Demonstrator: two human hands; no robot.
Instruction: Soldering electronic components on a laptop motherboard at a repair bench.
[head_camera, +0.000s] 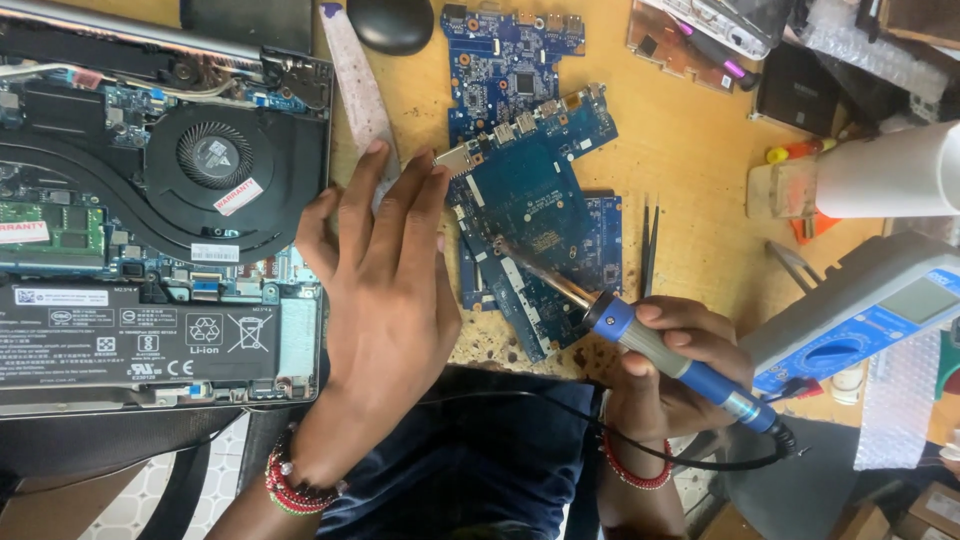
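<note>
Right hand (675, 365) is wrapped around the soldering iron (650, 345) by its blue-grey handle, tip resting on the blue circuit board (530, 200). Left hand (385, 270) lies flat with fingers extended, fingertips at the board's left edge, holding nothing. The board sits just right of the opened laptop (160, 200). It looks thin, stiff, light and fragile, best held by its edges. The iron looks rigid with a hot metal tip, so grip the handle only. Tweezers (650, 235) lie right of the board.

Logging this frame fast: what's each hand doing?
Left hand: open, fingertips on the blue circuit board.
Right hand: closed, holding the soldering iron.
</note>
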